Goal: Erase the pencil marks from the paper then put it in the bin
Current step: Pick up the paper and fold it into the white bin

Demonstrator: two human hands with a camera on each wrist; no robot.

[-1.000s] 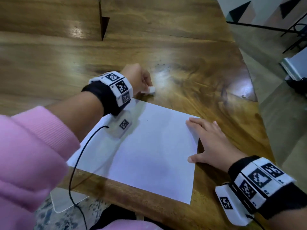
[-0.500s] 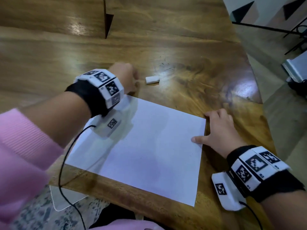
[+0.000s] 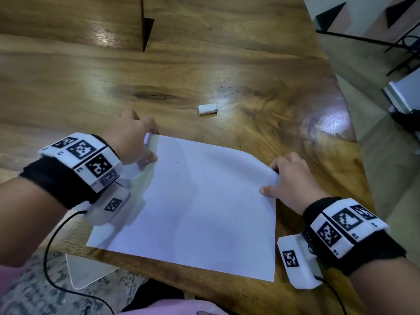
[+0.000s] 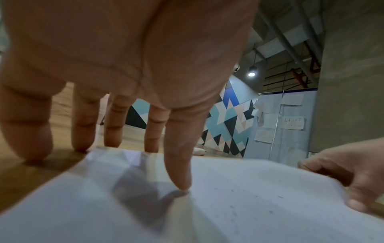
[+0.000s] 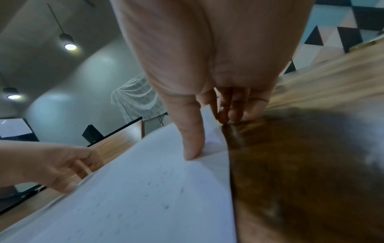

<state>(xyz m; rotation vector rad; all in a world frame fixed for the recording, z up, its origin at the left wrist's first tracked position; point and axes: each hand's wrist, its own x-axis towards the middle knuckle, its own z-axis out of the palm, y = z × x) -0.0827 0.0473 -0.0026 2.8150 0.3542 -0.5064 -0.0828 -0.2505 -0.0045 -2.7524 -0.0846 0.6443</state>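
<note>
A white sheet of paper (image 3: 200, 212) lies on the wooden table (image 3: 261, 53), with faint specks on it. My left hand (image 3: 152, 144) pinches its far left corner, thumb on top (image 4: 182, 185) and fingertips at the far edge, which curls up a little. My right hand (image 3: 270, 178) pinches the far right corner, thumb on top (image 5: 191, 152) and fingers curled beneath, so that corner is lifted. A small white eraser (image 3: 207, 109) lies alone on the table beyond the paper. No bin is recognisable in any view.
The table's right edge (image 3: 354, 123) drops to the floor close to my right hand. A pale translucent object (image 3: 86, 272) sits below the table's near edge. A dark slot (image 3: 145, 28) cuts into the tabletop at the back.
My left hand let go of the eraser, which stays on the table, and drew back to the paper's far left corner. My right hand went from lying flat to pinching the far right corner.
</note>
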